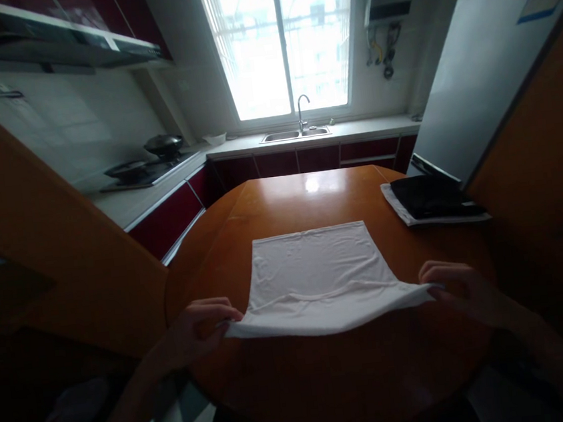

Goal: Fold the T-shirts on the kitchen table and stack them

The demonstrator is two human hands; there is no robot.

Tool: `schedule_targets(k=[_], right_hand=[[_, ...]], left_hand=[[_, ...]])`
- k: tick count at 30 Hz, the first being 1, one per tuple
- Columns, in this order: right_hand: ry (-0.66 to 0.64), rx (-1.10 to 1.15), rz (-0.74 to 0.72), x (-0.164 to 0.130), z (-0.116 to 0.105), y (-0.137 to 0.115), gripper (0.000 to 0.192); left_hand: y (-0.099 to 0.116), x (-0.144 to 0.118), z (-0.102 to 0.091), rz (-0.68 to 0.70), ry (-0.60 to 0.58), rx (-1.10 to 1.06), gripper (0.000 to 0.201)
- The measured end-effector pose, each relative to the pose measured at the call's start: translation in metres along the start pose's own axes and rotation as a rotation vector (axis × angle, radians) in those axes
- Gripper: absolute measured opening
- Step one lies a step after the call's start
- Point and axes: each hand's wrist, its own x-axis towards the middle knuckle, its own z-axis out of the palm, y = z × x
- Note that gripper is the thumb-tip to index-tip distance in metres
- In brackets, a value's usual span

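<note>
On round table (271, 205): white cloth (317, 267) long axis left-right; hands (200, 327) (463, 289) pinch near corners.

A plain white cloth (318, 274) is lying without any pattern on a glossy orange-brown wooden table (329, 380). A black folded item (431, 196) is sitting on a white one (399, 206) at the table's right edge. Cabinet fronts (306, 160) are showing deep red under a pale grey counter (353, 128). Black pans (164, 144) are resting on a dark stove (149, 173), and a fridge (487, 62) is looking pale grey-white
</note>
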Motion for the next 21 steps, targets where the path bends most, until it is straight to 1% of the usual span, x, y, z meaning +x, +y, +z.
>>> schedule_targets(k=[3,5,9,11,13,16,18,21], right_hand=[[0.098,0.021,0.052,0.014,-0.007,0.001,0.029],[0.166,0.025,0.086,0.031,-0.01,0.006,0.032],[0.328,0.024,0.118,0.081,-0.012,0.024,0.035],[0.356,0.043,0.133,0.112,-0.01,0.039,0.037],[0.349,0.082,0.148,0.143,-0.005,0.057,0.038],[0.288,0.124,0.197,0.182,0.013,0.089,0.036],[0.237,0.126,0.268,0.198,0.027,0.11,0.033],[0.231,0.121,0.355,0.209,0.042,0.133,0.031]], left_hand=[[-0.01,0.006,-0.005,-0.04,0.175,-0.09,0.025],[-0.019,0.018,-0.009,-0.083,0.287,-0.131,0.032],[-0.04,0.058,-0.02,-0.126,0.426,-0.153,0.039],[-0.053,0.084,-0.023,-0.147,0.476,-0.17,0.039],[-0.068,0.11,-0.022,-0.168,0.503,-0.195,0.04],[-0.095,0.145,-0.013,-0.215,0.474,-0.202,0.042],[-0.113,0.162,-0.004,-0.257,0.438,-0.171,0.043],[-0.135,0.174,0.004,-0.286,0.392,-0.11,0.042]])
